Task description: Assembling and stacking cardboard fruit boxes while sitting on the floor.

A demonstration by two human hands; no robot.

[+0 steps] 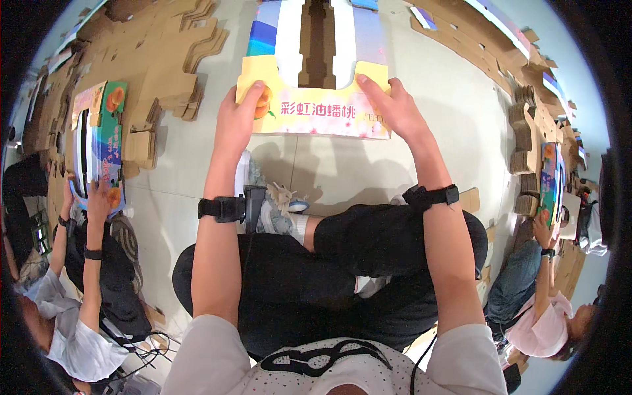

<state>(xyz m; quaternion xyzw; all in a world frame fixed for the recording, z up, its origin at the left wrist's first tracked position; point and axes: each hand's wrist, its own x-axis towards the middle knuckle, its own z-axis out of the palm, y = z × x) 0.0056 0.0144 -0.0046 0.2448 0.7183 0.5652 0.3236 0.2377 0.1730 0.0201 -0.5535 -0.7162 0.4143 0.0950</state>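
Observation:
In front of my crossed legs is a printed cardboard carton with a yellow near end showing a peach picture. Blue and purple show on its long sides, white flaps line its top, and a long gap between them reveals the brown inside. My left hand grips the near left corner, thumb pressed on the yellow panel and fingers hidden behind the side. At the near right corner my right hand clasps the carton likewise, its thumb on the yellow panel's upper edge. The carton's far end lies beyond the view.
Flat brown cardboard pieces lie stacked on the floor at the left. More cardboard stacks stand at the right. On either side a person handles a similar carton, one at left, one at right. Black cables trail at the lower left.

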